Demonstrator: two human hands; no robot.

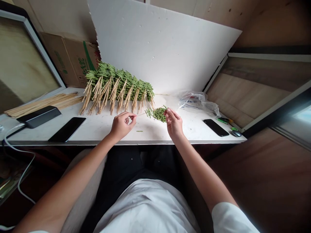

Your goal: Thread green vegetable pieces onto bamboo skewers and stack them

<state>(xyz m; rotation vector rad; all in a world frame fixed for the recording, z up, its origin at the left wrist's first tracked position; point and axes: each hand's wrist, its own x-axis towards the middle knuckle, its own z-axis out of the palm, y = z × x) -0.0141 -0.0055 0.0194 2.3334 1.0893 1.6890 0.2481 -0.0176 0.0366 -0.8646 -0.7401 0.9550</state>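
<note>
My left hand (pixel 123 125) pinches a thin wooden stick (pixel 139 115) that points right, toward a small heap of cut green pieces (pixel 159 114) on the white table. A green piece near the stick's far end may be on it; I cannot tell. My right hand (pixel 174 123), at the heap's right edge, has thumb and fingers closed on a small green piece (pixel 165 106). Behind my hands lies a large pile of skewered green pieces (pixel 121 81), bare stick ends toward me. One loose green piece (pixel 139 131) lies near the front edge.
Bare sticks (pixel 46 103), a black device (pixel 40 116) and a dark phone (pixel 68 129) are at the left. Another phone (pixel 215 127) and clear plastic bags (pixel 199 100) lie at the right. A white foam board (pixel 157 48) and a cardboard box (pixel 73 61) stand behind.
</note>
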